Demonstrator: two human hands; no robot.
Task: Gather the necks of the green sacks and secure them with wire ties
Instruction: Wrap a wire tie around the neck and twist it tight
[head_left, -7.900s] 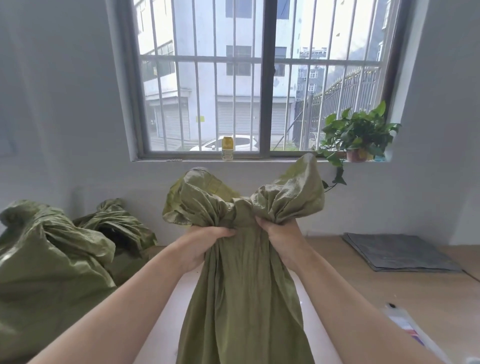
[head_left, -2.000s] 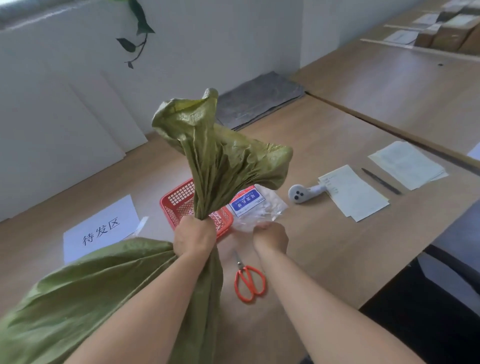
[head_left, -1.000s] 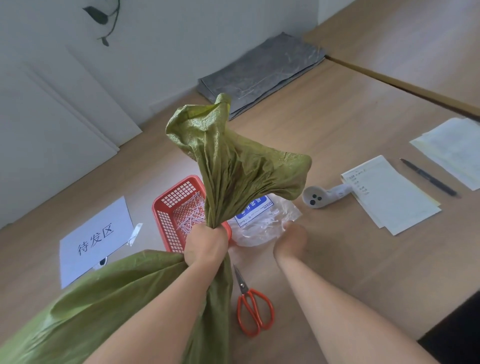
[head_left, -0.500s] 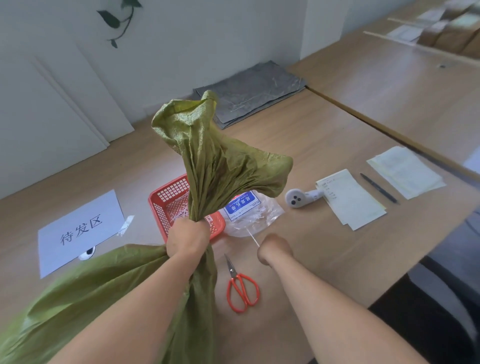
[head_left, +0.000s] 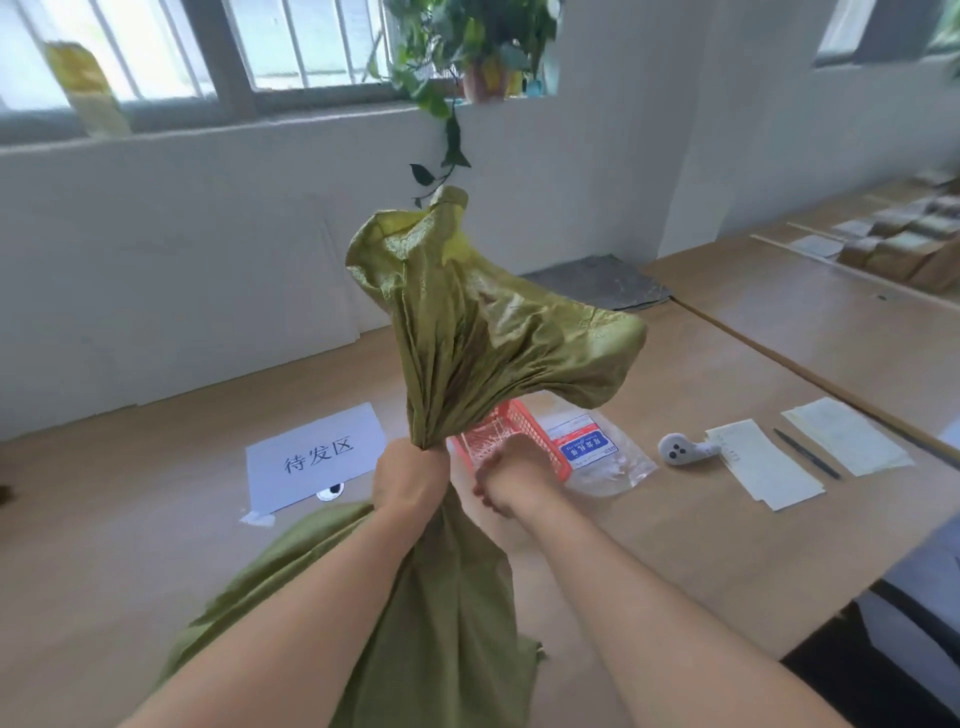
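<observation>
The green sack (head_left: 467, 597) lies on the wooden table (head_left: 104, 571) in front of me, its bunched neck held upright. My left hand (head_left: 410, 480) is clenched around the neck, and the loose mouth (head_left: 483, 332) flares out above my fist. My right hand (head_left: 506, 478) is curled shut just right of the neck, close against the sack. The thin white wire tie it picked up is hidden in the fingers. Behind my hands stand a red basket (head_left: 519, 434) of ties and a clear packet (head_left: 597, 457) of ties.
A white sign sheet (head_left: 317, 452) lies left of the sack. To the right are a white handheld device (head_left: 680, 449), paper slips (head_left: 763, 462) and a pen (head_left: 805, 452). A grey mat (head_left: 597, 283) lies by the wall. The table's edge runs at lower right.
My right hand came away from the packet with a thin white tie and moved left to the sack's neck. My head tilted up, and the scissors are now hidden.
</observation>
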